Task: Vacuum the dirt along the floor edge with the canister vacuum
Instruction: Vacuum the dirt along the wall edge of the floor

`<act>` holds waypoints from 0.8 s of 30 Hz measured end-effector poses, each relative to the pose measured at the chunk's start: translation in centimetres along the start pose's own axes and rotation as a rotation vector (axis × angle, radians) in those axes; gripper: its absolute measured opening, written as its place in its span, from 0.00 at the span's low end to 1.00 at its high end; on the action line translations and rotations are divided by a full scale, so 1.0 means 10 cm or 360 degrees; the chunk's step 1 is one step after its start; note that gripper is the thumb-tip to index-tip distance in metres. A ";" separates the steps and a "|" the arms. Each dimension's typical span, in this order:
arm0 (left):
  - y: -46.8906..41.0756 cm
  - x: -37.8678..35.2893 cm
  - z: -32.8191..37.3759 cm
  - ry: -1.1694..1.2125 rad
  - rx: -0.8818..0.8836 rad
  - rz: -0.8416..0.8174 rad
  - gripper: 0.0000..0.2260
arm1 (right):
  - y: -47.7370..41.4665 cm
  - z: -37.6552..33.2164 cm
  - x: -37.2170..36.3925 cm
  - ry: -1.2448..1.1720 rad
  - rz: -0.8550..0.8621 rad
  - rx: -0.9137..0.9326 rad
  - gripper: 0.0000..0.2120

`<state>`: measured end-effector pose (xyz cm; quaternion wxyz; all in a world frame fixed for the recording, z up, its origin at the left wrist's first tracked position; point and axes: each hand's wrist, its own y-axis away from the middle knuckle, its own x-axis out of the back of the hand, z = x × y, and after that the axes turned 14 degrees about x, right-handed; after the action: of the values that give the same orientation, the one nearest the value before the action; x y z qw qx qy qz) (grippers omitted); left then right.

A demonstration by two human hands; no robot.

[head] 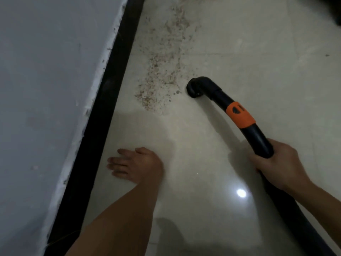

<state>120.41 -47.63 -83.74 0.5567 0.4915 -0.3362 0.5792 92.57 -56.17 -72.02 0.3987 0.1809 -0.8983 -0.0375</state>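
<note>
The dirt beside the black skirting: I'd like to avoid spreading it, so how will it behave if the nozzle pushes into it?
The dirt looks like loose, dry grains, so it would probably scatter, not clump. The floor tile is glossy, so grains likely slide or roll easily. The nozzle looks rigid, likely ploughing them aside.

One view only, head cam, so no overlap w/ any other view. It looks steeply down from your head, facing fwd along the black skirting (pixel 103 111). Wide-angle: straight edges bow. Close range: your right hand (pixel 278 163) sits lower right, your left hand (pixel 136 163) low centre, pale floor (pixel 249 52) fills most of frame.
</note>
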 end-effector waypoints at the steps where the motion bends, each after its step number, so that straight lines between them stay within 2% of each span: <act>1: 0.00 0.00 0.00 0.0004 0.0005 -0.0014 0.27 | -0.15 -0.03 0.03 0.0016 0.0025 -0.0005 0.05; 4: 0.00 0.00 -0.01 -0.0048 -0.0029 0.0030 0.26 | -0.62 -0.17 0.08 0.0026 0.0046 0.0036 0.05; 7: -0.01 0.02 0.00 -0.0074 -0.0015 0.0030 0.26 | -0.83 -0.25 0.14 -0.0048 -0.0084 0.0055 0.06; 13: -0.02 0.01 -0.01 -0.0105 -0.0001 0.0085 0.27 | -0.59 -0.13 0.35 -0.0043 -0.0420 0.0024 0.08; 18: -0.01 0.02 -0.02 -0.0125 -0.0033 0.0103 0.29 | -0.74 -0.13 0.45 0.0052 -0.0381 0.0020 0.10; 21: 0.00 0.05 -0.06 -0.0146 -0.0039 0.0101 0.30 | -0.58 -0.23 0.44 -0.0008 -0.0505 0.0069 0.08; 24: 0.04 0.08 0.01 -0.0111 -0.0024 0.0093 0.31 | -0.50 -0.28 0.50 -0.0010 -0.0567 0.0139 0.16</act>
<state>120.12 -47.53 -82.90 0.5313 0.4972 -0.3740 0.5751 92.99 -62.37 -67.63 0.3748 0.3543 -0.8539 -0.0689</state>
